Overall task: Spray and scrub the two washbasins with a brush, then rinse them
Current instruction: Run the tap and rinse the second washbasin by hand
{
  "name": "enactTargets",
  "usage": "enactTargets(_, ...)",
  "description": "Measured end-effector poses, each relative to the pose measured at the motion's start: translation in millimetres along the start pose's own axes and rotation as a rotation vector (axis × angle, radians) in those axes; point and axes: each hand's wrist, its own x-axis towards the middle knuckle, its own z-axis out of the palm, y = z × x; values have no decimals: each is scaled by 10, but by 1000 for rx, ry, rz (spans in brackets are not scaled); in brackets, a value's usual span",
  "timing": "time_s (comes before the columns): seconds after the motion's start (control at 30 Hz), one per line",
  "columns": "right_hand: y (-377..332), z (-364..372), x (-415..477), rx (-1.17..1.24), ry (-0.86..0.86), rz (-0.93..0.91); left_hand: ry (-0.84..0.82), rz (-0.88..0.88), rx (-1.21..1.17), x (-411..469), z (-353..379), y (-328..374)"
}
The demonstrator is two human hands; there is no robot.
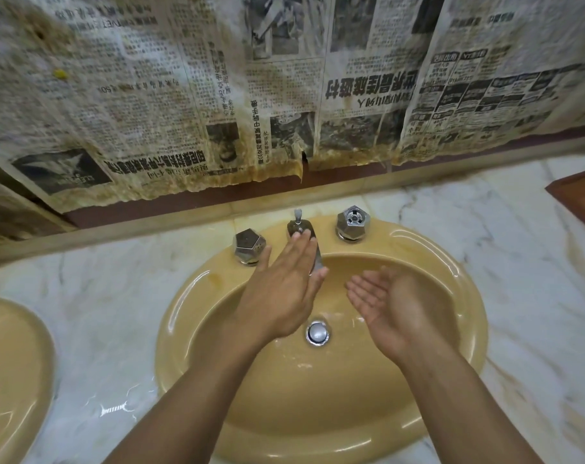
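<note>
The fingers (304,246) of the left hand (281,289) lie straight and flat on the tap spout (318,259) and hold nothing. Just right of them the right hand (391,303) is palm up, a little cupped, empty too. Under both is the yellow washbasin (190,296), wet by its drain plug (317,333). This looks like rinsing. Next, I think, a knob (250,246) left of the fingers needs turning. No brush shows. The second washbasin (13,363) sits far left on the marble bench (100,296).
</note>
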Motion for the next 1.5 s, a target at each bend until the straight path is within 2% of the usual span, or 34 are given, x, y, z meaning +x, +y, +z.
enactTargets(0.17, 234, 130, 58, 10, -61, 145, -72, -79, -75, 432, -90, -7)
enactTargets(0.33, 253, 69, 34, 81, -103, 165, -133, 43, 33, -84, -181, 88)
enactTargets(0.4, 225, 31, 60, 94, -98, 170, -131, 36, 79, -165, -175, 120)
enactTargets(0.67, 287, 281, 110, 127, -114, 345, -104, -90, -79, 563, -187, 104)
enactTargets(0.77, 232, 270, 126, 83, -114, 290, -93, -90, -178, 441, -219, 154)
enactTargets(0.9, -16, 243, 6, -123, -48, 74, 82, -159, -471, 129, -160, 112)
enactTargets(0.97, -158, 316, -96, -145, -119, -21, 148, -234, -613, 119, -97, 97)
enactTargets(1.07, -300, 535, -240, -186, -231, -60, 118, -371, -781, 291, -78, 53)
enactTargets(1.17, -305, 591, -269, -223, -210, -100, 97, -414, -746, 528, -18, -95)
enactTargets(1.3, -176, 354, -125, -185, -43, -119, 25, -425, -576, 683, -110, -114)
enactTargets(1.4, 28, 198, 35, -171, -7, -29, 25, -422, -528, 677, -186, -65)
enactTargets(1.5, 188, 171, 134, -106, -64, 99, 30, -365, -496, 551, -227, -54)
